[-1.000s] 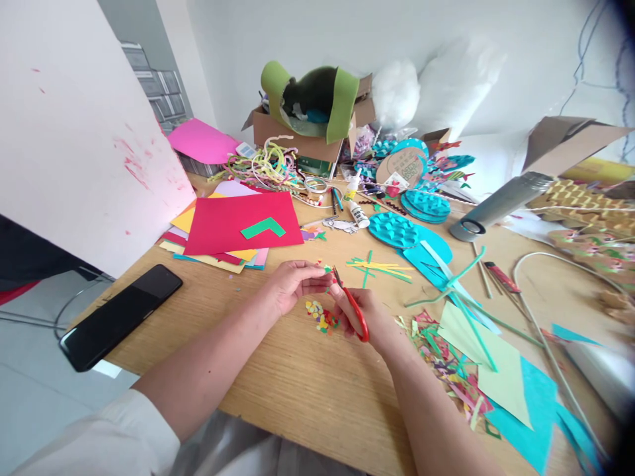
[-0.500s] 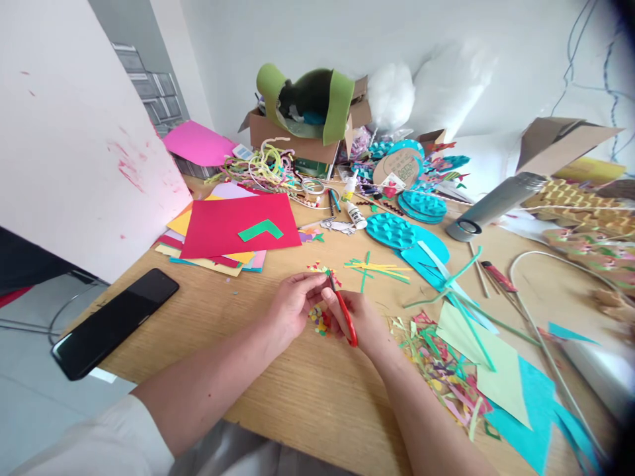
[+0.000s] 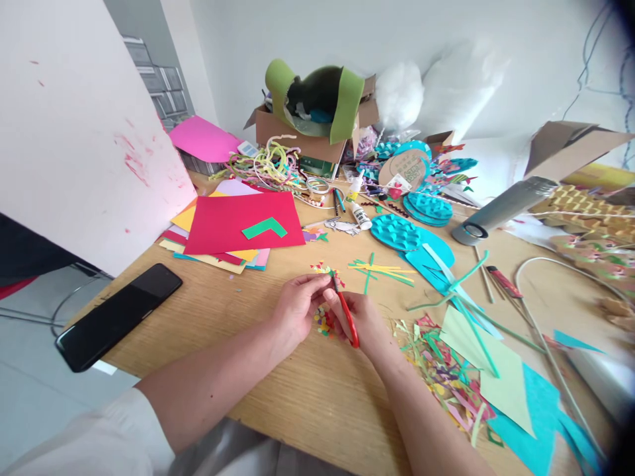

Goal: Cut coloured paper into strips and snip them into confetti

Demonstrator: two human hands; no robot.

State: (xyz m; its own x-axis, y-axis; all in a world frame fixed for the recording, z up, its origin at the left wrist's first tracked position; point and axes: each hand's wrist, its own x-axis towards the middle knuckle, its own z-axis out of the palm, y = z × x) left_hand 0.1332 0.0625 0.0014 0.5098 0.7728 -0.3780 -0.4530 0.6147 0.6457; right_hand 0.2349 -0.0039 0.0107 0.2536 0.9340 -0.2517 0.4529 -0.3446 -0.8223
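Observation:
My right hand (image 3: 358,322) is closed round the red-handled scissors (image 3: 350,320), whose blades point away from me and up to the left. At the blade tips my left hand (image 3: 296,305) pinches a small green paper piece (image 3: 332,272), mostly hidden by the fingers. Just beyond the fingertips lie tiny red and yellow paper snippets (image 3: 317,266). Beneath and between my hands is a small heap of multicoloured paper bits (image 3: 323,320). Thin yellow and green paper strips (image 3: 380,269) lie crossed on the table, ahead and to the right.
Red paper (image 3: 223,221) with a green angled piece (image 3: 265,228) tops a stack at left, behind a black phone (image 3: 122,314). Paper scraps (image 3: 446,380) cover the right side. Farther back are a glue bottle (image 3: 360,216), blue ovals (image 3: 395,231) and a grey flask (image 3: 503,210).
The whole view has shifted slightly, so things appear a little farther right. Both hands keep nearly the same pose at the scissors.

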